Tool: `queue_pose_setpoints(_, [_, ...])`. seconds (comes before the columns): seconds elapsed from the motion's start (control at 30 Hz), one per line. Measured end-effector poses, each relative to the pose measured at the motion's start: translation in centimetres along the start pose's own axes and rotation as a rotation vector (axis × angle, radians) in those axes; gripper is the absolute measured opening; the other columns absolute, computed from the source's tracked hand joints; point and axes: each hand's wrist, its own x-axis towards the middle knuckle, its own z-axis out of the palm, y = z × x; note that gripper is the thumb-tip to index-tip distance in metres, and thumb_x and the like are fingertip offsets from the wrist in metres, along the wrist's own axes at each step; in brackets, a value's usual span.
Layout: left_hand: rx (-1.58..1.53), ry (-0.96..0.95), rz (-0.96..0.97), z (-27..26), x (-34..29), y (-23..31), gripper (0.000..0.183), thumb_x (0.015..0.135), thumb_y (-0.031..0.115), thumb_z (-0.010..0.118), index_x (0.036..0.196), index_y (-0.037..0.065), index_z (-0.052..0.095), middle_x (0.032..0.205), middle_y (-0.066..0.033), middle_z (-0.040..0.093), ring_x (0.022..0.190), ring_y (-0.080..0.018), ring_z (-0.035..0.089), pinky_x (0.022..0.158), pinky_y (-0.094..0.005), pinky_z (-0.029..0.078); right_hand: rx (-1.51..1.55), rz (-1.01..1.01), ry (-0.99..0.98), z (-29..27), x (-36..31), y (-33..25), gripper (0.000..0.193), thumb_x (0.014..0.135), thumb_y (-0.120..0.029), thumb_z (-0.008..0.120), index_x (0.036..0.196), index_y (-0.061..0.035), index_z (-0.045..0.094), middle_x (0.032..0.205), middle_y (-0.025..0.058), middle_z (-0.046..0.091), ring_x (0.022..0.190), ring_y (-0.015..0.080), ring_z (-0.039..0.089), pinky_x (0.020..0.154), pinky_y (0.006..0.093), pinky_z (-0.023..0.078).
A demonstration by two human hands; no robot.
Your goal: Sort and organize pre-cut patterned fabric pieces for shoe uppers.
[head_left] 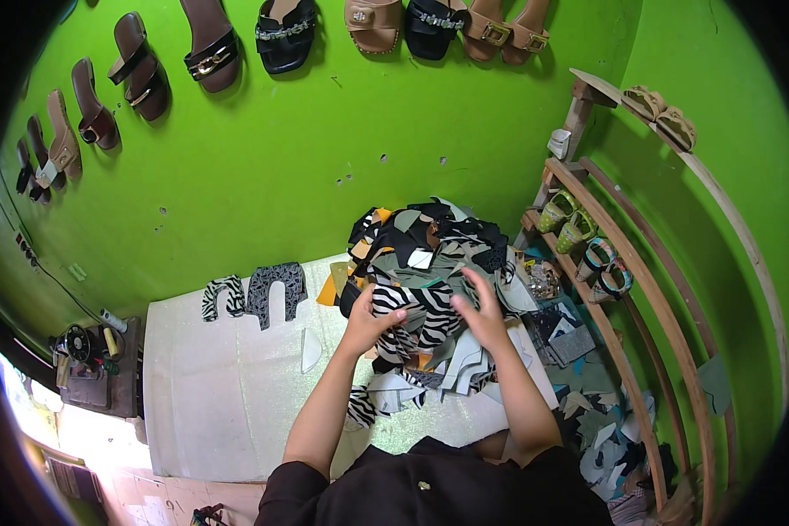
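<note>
A zebra-print fabric piece (437, 317), black and white and U-shaped, is spread over a heap of scraps (425, 241) in front of me. My left hand (368, 326) grips its left side, the thumb lying on top and the other fingers partly hidden. Beside its right edge, my right hand (484, 314) has thumb and fingers apart, the thumb close to or touching the print. Black, grey, white and orange offcuts make up the heap. Further left lie a small zebra-print cutout (223, 298) and a grey patterned U-shaped cutout (276, 294).
The pale table (210, 394) stands against a green wall. A white offcut (311, 350) lies left of my forearm. At right rises a wooden rack (627, 263) with sandals, scraps (600, 430) piled beneath. Finished sandals (215, 53) hang along the wall; a small dark stand (105, 377) is far left.
</note>
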Motion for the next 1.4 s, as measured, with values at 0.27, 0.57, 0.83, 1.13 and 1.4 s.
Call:
queue_pose_setpoints(0.27, [0.043, 0.063, 0.18, 0.2, -1.8, 0.4, 0.065, 0.066, 0.004, 0.079, 0.119, 0.005, 0.042, 0.104, -0.0062, 0.056, 0.095, -0.0134, 0.056, 0.084, -0.0262, 0.045, 0.419, 0.224, -0.297, 2.6, -1.7, -2.1, 0.052, 0.077, -0.004, 0.068, 0.122, 0.003, 0.043, 0.115, 0.0123, 0.055, 0.104, 0.0146, 0.054, 0.09, 0.0295, 0.043])
queue_pose_setpoints(0.57, [0.148, -0.069, -0.406, -7.6, -10.2, 0.9, 0.033, 0.066, 0.009, 0.077, 0.094, -0.002, 0.064, 0.082, -0.006, 0.067, 0.072, -0.0124, 0.063, 0.069, -0.0234, 0.049, 0.699, 0.485, -0.568, 9.3, -5.3, -2.7, 0.031, 0.074, 0.006, 0.066, 0.104, 0.0022, 0.058, 0.097, 0.005, 0.064, 0.087, 0.0103, 0.06, 0.079, 0.0253, 0.049])
queue_pose_setpoints(0.83, [-0.251, 0.0, -0.396, -13.6, -19.9, -0.7, 0.04, 0.076, 0.002, 0.067, 0.114, -0.004, 0.054, 0.098, -0.0124, 0.066, 0.088, -0.0204, 0.064, 0.082, -0.0319, 0.05, 0.829, 0.77, -0.832, 17.4, -7.1, -4.4, 0.036, 0.072, 0.004, 0.058, 0.108, 0.0028, 0.051, 0.086, 0.0092, 0.065, 0.075, 0.0145, 0.063, 0.07, 0.0251, 0.05])
queue_pose_setpoints(1.13, [0.149, 0.346, -0.456, -17.8, -23.8, -1.3, 0.028, 0.08, 0.017, 0.069, 0.101, 0.0, 0.061, 0.083, -0.0028, 0.062, 0.075, -0.0083, 0.056, 0.068, -0.024, 0.047, 0.552, 0.522, -0.831, 27.8, -11.4, -4.4, 0.022, 0.074, -0.013, 0.07, 0.091, -0.0006, 0.062, 0.079, 0.004, 0.063, 0.07, 0.0095, 0.056, 0.063, 0.0238, 0.044])
queue_pose_setpoints(1.4, [0.486, 0.568, -0.069, -23.2, -26.5, -5.1, 0.013, 0.08, 0.009, 0.067, 0.088, -0.001, 0.065, 0.08, -0.0082, 0.064, 0.076, -0.0128, 0.06, 0.068, -0.026, 0.046, 0.323, 0.123, -0.324, 36.9, -15.2, -4.0, 0.014, 0.069, -0.004, 0.072, 0.08, -0.0004, 0.063, 0.079, 0.0101, 0.063, 0.07, 0.0201, 0.06, 0.065, 0.0283, 0.046])
